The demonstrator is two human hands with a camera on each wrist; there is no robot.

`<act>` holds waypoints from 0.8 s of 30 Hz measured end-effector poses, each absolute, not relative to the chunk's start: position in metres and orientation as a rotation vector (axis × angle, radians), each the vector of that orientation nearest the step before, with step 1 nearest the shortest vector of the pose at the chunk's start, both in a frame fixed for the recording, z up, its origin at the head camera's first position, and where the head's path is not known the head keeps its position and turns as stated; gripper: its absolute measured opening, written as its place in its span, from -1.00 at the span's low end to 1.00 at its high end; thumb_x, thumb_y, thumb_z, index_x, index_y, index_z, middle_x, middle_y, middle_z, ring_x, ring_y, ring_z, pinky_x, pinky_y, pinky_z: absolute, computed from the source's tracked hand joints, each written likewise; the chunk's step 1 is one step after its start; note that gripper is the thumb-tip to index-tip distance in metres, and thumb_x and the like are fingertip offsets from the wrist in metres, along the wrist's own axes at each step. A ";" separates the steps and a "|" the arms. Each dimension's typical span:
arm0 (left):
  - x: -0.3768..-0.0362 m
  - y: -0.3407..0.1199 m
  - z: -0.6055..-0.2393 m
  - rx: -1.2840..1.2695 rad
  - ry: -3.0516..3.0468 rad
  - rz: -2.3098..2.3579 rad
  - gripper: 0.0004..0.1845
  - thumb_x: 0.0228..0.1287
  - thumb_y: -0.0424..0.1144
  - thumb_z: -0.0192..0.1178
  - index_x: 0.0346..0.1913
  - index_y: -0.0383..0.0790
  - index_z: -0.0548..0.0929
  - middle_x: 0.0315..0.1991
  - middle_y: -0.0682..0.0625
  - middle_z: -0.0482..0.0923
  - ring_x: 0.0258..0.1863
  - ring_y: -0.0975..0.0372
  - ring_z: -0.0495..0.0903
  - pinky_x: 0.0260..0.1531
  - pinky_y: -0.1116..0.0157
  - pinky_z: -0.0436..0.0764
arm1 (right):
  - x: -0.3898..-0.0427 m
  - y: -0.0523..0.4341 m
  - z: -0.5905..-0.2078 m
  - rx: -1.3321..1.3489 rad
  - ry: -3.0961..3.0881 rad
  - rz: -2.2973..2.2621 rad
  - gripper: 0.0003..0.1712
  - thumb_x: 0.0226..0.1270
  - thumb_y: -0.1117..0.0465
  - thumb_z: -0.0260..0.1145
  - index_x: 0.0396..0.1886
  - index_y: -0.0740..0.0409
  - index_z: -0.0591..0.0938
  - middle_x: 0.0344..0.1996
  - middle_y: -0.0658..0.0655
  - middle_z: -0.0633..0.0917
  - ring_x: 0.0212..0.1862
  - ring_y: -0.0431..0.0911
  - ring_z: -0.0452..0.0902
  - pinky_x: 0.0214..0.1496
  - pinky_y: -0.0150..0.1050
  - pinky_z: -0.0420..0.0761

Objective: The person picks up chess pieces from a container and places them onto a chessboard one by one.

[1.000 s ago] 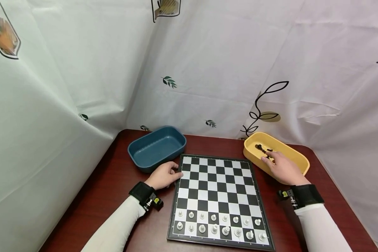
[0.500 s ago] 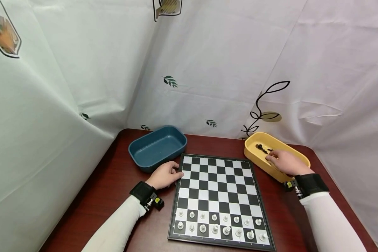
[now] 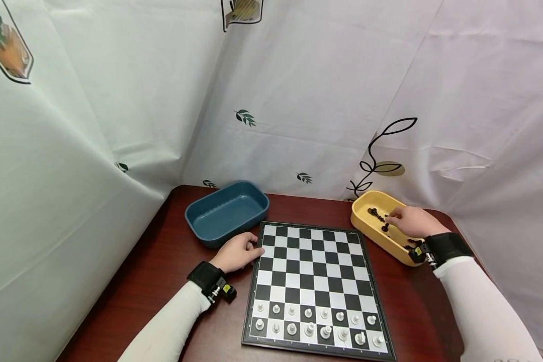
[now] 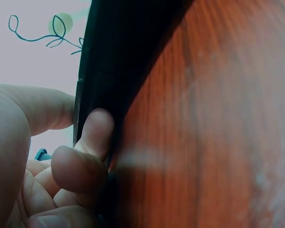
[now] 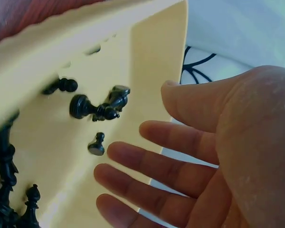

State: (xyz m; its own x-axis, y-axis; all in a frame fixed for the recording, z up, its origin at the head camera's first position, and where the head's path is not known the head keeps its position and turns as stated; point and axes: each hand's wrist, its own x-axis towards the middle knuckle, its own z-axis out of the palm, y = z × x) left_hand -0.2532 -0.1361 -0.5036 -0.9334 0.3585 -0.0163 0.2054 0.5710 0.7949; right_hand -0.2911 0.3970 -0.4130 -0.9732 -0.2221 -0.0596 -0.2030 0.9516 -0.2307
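Note:
My left hand (image 3: pixel 235 252) holds the left edge of a black-and-white chessboard (image 3: pixel 297 266), thumb over the rim. In the left wrist view the thumb (image 4: pixel 47 109) and a fingertip (image 4: pixel 99 130) lie on either side of the board's dark edge. My right hand (image 3: pixel 415 221) is over a yellow tray (image 3: pixel 359 221) right of the board. The right wrist view shows its fingers (image 5: pixel 156 164) apart and extended, holding nothing. Black chess pieces lie in the tray, among them a pawn (image 5: pixel 97 144) near the fingertips and a bishop (image 5: pixel 92 108). The hand hides part of the tray.
White chess pieces (image 3: pixel 309 329) stand on the board's two nearest rows. A blue tray (image 3: pixel 226 211) sits behind the left hand, close to the board's far left corner. A white printed curtain (image 3: pixel 298 125) hangs behind the dark red table (image 3: pixel 149 281).
The right hand has shifted right and slightly away over the yellow tray, uncovering more black pieces near its front wall. My left hand has stayed at the board's edge.

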 end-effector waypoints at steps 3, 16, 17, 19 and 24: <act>-0.253 -0.136 -0.504 0.460 2.631 1.291 -0.48 0.57 -0.08 0.42 0.32 -0.40 0.62 -0.53 0.07 0.62 -0.67 0.24 0.57 -0.48 0.25 0.59 | -0.298 0.399 -0.414 -0.328 3.014 -0.342 -0.55 0.69 0.07 0.33 0.14 0.43 0.76 -0.06 0.36 0.82 -0.11 0.17 0.73 0.00 0.24 0.67; -0.254 -0.135 -0.507 0.475 2.659 1.267 -0.51 0.54 -0.08 0.44 0.27 -0.38 0.65 -0.53 0.09 0.61 -0.62 0.24 0.58 -0.46 0.24 0.59 | -0.313 0.408 -0.418 -0.342 2.981 -0.349 -0.63 0.65 0.10 0.36 0.04 0.37 0.80 -0.11 0.30 0.83 -0.07 0.21 0.75 0.03 0.27 0.67; -0.254 -0.135 -0.507 0.476 2.661 1.265 -0.51 0.54 -0.08 0.44 0.27 -0.38 0.66 -0.53 0.10 0.61 -0.62 0.24 0.58 -0.46 0.24 0.59 | -0.314 0.409 -0.419 -0.343 2.980 -0.352 -0.64 0.65 0.10 0.37 0.03 0.36 0.80 -0.12 0.29 0.84 -0.08 0.20 0.75 0.03 0.26 0.67; -0.254 -0.135 -0.507 0.476 2.665 1.268 -0.52 0.53 -0.08 0.45 0.27 -0.37 0.66 -0.53 0.09 0.61 -0.62 0.24 0.58 -0.46 0.24 0.59 | -0.316 0.411 -0.419 -0.353 2.979 -0.353 -0.66 0.63 0.11 0.38 0.00 0.35 0.81 -0.13 0.29 0.84 -0.09 0.19 0.74 0.02 0.26 0.66; -0.254 -0.135 -0.505 0.464 2.662 1.282 -0.51 0.53 -0.08 0.45 0.27 -0.38 0.65 -0.53 0.08 0.61 -0.62 0.24 0.58 -0.46 0.25 0.59 | -0.320 0.415 -0.423 -0.367 2.980 -0.348 -0.66 0.59 0.11 0.39 -0.01 0.35 0.81 -0.12 0.30 0.83 -0.09 0.20 0.73 0.04 0.26 0.66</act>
State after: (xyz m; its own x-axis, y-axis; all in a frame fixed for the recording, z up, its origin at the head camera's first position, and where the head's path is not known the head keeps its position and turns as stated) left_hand -0.2538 -0.1352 -0.5046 -0.9407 0.3392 -0.0017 0.2101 0.5868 0.7820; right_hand -0.3202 0.4148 -0.4229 -0.9635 -0.2524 -0.0888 -0.2252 0.9442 -0.2406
